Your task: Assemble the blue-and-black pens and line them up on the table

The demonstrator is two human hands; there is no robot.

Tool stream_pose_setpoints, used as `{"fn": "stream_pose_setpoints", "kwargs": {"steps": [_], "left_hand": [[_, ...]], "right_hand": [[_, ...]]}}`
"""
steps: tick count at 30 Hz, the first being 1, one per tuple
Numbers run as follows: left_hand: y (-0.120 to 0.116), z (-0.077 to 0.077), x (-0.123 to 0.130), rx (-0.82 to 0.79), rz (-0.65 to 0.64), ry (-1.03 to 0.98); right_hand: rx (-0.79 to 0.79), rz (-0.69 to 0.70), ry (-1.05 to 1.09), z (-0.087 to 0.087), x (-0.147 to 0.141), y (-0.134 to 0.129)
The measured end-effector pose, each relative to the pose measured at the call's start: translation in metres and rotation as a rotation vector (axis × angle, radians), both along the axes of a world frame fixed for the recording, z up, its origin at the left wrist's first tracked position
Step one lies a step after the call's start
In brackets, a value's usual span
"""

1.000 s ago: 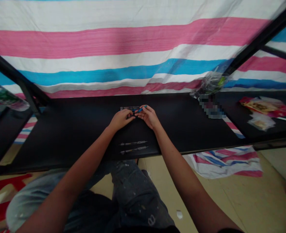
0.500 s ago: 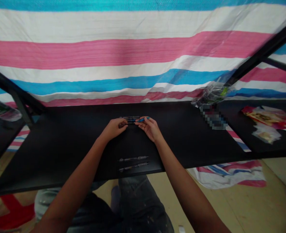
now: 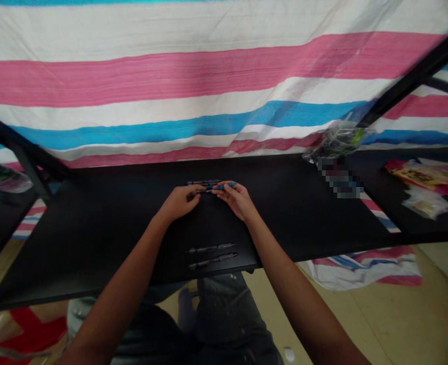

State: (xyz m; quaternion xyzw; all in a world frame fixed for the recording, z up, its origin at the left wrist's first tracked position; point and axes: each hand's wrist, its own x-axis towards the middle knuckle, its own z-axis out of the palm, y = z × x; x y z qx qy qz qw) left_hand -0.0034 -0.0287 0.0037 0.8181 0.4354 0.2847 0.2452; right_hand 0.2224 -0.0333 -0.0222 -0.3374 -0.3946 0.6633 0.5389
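Observation:
A blue pen [image 3: 228,186] is pinched between the thumb and fingers of my right hand [image 3: 236,198], its blue end pointing right. My left hand [image 3: 180,202] is curled at the pen's other end, fingertips closed on its dark, thin part; the exact grip is partly hidden. Just behind the hands, a few dark pens [image 3: 201,182] lie side by side on the black table [image 3: 132,175], partly covered by my fingers. Closer to the front edge, two dark pens, a farther one [image 3: 211,248] and a nearer one [image 3: 214,261], lie roughly parallel.
A clear plastic bag [image 3: 336,142] sits at the back right beside a blurred-out item [image 3: 341,178]. Further right lie a red and yellow packet [image 3: 425,175] and a small clear bag [image 3: 425,202]. A striped sheet [image 3: 170,81] hangs behind the table, between black metal posts [image 3: 31,170].
My left fingertips have stretched slightly to the right along the pen. My right hand keeps its hold on the blue pen. The whole view has shifted a little.

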Motion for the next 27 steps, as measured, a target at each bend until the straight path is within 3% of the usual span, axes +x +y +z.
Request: {"fn": "stream_pose_setpoints", "kwargs": {"steps": [4, 17, 27], "left_hand": [[-0.002, 0.0, 0.004, 0.023, -0.042, -0.008], [0.0, -0.003, 0.006, 0.068, -0.014, 0.049], [-0.008, 0.0, 0.015, 0.114, -0.07, 0.056]], "right_hand": [[-0.002, 0.006, -0.004, 0.0, 0.0, 0.0], [-0.012, 0.063, -0.01, 0.004, 0.0, -0.003], [0.01, 0.092, 0.01, -0.003, -0.001, -0.001]]}}
